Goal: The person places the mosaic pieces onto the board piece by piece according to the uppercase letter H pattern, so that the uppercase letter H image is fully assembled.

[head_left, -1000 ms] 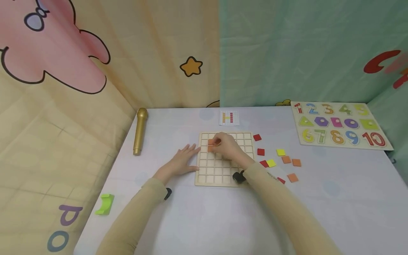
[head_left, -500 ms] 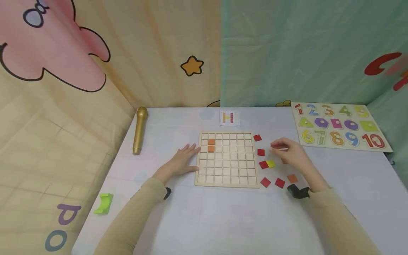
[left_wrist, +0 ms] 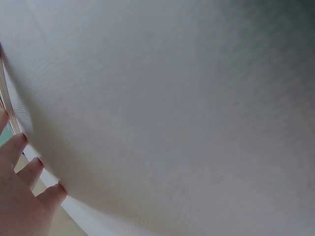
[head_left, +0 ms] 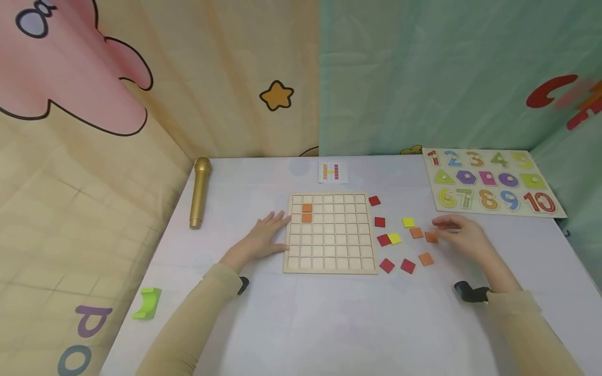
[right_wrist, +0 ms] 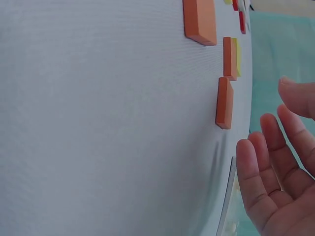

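Note:
A wooden grid board [head_left: 334, 250] lies in the middle of the table, with two orange tiles [head_left: 307, 213] set one below the other in its upper left cells. My left hand [head_left: 259, 237] rests spread at the board's left edge, thumb and fingertips right at the rim. Over on the right, my right hand [head_left: 463, 235] hovers beside a loose orange tile [head_left: 430, 237], fingertips close to it. In the right wrist view the thumb and fingers stand apart, holding nothing, with the nearest orange tile [right_wrist: 225, 103] just beyond the fingertips.
Red tiles [head_left: 380, 222], yellow tiles [head_left: 408, 222] and more orange tiles [head_left: 426, 259] lie scattered right of the board. Behind it is a small pattern card [head_left: 333, 172]. A number puzzle [head_left: 494, 183] lies back right, a gold microphone [head_left: 199, 193] and green block [head_left: 148, 303] left.
My right hand has left the orange tile in the board's upper left and moved right, past the loose tiles, to the outermost orange one. My left hand has stayed at the board's edge.

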Tool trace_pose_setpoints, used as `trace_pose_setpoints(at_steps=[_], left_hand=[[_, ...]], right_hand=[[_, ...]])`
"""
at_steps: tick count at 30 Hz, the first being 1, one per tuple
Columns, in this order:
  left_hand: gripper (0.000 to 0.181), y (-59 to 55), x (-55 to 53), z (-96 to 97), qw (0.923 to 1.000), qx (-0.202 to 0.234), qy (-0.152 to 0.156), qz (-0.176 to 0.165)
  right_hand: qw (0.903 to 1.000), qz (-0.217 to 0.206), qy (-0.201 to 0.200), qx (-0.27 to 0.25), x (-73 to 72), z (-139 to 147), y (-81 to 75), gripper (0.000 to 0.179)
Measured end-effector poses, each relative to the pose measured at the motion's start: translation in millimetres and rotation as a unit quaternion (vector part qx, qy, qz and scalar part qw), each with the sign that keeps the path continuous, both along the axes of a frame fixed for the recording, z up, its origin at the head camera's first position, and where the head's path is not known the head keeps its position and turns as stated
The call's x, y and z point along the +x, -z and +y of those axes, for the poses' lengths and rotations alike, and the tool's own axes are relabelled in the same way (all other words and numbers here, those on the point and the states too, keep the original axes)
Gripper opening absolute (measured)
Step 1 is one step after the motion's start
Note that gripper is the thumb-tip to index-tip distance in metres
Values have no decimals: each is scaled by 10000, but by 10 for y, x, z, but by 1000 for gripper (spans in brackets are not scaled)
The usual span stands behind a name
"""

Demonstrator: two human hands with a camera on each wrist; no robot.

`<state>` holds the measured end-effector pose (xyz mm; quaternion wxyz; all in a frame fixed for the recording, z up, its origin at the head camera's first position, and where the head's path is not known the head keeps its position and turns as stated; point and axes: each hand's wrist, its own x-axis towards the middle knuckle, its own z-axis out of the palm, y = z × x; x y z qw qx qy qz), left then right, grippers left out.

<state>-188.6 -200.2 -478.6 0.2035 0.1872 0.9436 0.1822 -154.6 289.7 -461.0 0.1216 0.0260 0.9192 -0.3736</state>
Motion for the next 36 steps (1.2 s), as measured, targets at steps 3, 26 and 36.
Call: trace_pose_setpoints(at_steps=[3,26,36], left_hand=[[85,6,4,-9,10000,25,23,8],[85,-11,-9,-3,10000,35,6,11],[85,6,1,-6,9999,104,7,-26]], right_hand=[[9998,-173,-107,69,-8,-1,38,61],[9950,337,-304,891,19,-107,141,39],[9974,445,-365,435,-37,-369,17,41]])
